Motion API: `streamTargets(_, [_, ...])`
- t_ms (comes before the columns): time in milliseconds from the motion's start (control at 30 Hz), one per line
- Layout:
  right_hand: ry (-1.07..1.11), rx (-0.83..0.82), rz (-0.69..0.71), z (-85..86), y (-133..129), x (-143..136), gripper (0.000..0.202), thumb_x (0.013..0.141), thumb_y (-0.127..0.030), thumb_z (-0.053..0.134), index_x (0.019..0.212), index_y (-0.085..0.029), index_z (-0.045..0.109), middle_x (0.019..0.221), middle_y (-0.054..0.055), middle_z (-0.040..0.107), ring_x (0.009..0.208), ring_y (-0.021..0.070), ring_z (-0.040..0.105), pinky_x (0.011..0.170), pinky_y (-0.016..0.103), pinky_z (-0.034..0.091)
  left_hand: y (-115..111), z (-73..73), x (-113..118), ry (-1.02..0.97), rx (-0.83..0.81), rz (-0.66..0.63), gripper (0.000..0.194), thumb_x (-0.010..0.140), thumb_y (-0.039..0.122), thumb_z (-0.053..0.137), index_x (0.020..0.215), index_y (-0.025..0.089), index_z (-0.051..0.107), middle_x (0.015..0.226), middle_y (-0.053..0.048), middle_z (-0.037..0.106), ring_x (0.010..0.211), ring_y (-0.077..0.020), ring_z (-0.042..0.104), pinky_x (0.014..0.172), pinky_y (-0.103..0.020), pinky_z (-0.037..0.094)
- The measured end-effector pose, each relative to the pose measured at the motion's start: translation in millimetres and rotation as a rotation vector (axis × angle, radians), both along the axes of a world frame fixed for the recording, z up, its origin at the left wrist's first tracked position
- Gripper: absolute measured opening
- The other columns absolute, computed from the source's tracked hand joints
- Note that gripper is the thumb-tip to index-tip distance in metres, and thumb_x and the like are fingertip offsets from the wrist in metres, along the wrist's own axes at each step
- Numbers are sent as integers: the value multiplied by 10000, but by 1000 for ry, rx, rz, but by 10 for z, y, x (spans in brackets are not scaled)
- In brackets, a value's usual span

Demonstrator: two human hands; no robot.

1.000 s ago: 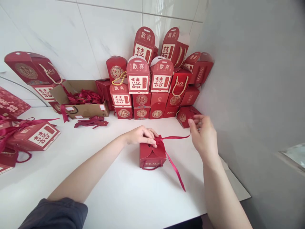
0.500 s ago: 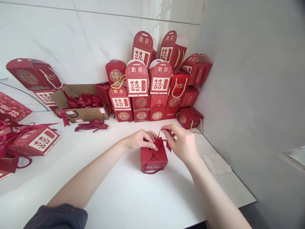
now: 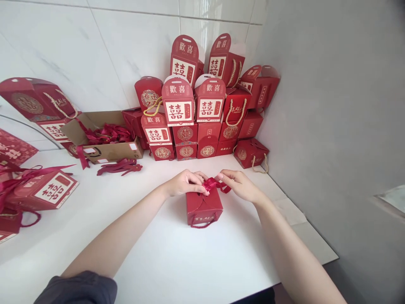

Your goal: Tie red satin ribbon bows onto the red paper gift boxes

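A small red gift box (image 3: pixel 204 207) with a folded top and a dark red cord handle stands on the white table. On its top is a red ribbon (image 3: pixel 211 184) with a loop and a loose end toward the right. My left hand (image 3: pixel 187 183) is closed, pinching the ribbon between thumb and fingers at the box top. My right hand (image 3: pixel 238 184) is closed on the ribbon's right part, just beside the box. The fingers partly hide the knot area.
Stacked red gift boxes (image 3: pixel 180 112) stand against the tiled wall. A cardboard box (image 3: pixel 115 152) holds red ribbons, and more ribbons (image 3: pixel 120 167) lie before it. Ribboned boxes (image 3: pixel 47 190) sit at the left. A grey wall (image 3: pixel 332 126) borders the table (image 3: pixel 158 261) on the right.
My right hand has come down and turned, drawing the ribbon to the right instead of upward. My left hand stays pinching at the box top. The view has shifted slightly.
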State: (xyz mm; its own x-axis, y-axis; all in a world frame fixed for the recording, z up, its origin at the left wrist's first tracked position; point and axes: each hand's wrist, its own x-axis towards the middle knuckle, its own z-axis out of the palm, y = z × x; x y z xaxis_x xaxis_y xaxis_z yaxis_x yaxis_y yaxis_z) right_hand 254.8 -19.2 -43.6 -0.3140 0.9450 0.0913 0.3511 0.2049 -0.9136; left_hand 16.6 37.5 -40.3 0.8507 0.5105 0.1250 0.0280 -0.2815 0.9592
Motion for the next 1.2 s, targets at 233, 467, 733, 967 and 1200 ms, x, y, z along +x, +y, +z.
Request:
streamTargets(233, [76, -97, 156, 62, -80, -11, 336, 842, -519, 606, 900, -192, 551, 765, -8, 567, 682, 122, 500, 617, 246, 431, 1, -30, 8, -14, -10, 11, 156, 798, 326, 715, 831, 197, 797, 818, -108, 743, 1096, -238, 550, 963, -371, 423])
streamTargets(467, [-8, -85, 97, 157, -147, 47, 290, 810, -482, 650, 857, -209, 564, 635, -57, 494, 537, 92, 363, 513, 224, 324, -22, -8, 13, -4, 20, 5, 149, 804, 320, 712, 824, 199, 797, 791, -98, 739, 1089, -229, 553, 960, -351, 424])
streamTargets(733, [-74, -36, 111, 237, -214, 17, 306, 880, -492, 558, 807, -205, 634, 608, -46, 479, 532, 99, 404, 514, 237, 334, -53, 8, 49, 5, 40, 0, 137, 783, 332, 734, 812, 214, 798, 781, -91, 746, 1073, -229, 551, 955, -351, 425])
streamTargets(967, [-96, 276, -178, 327, -247, 10, 364, 937, -422, 510, 664, -184, 542, 599, -14, 527, 564, 116, 482, 536, 245, 370, -60, 117, 33, 52, -6, -39, 158, 823, 319, 693, 838, 202, 798, 830, -100, 753, 1117, -234, 530, 995, -366, 397])
streamTargets(1200, [-364, 1145, -106, 323, -574, -645, 240, 887, -179, 605, 653, -171, 554, 591, -4, 558, 533, 119, 484, 495, 281, 342, -78, 203, 51, 131, -150, 65, 161, 776, 328, 729, 709, 193, 785, 788, -79, 730, 1129, -240, 552, 994, -366, 410])
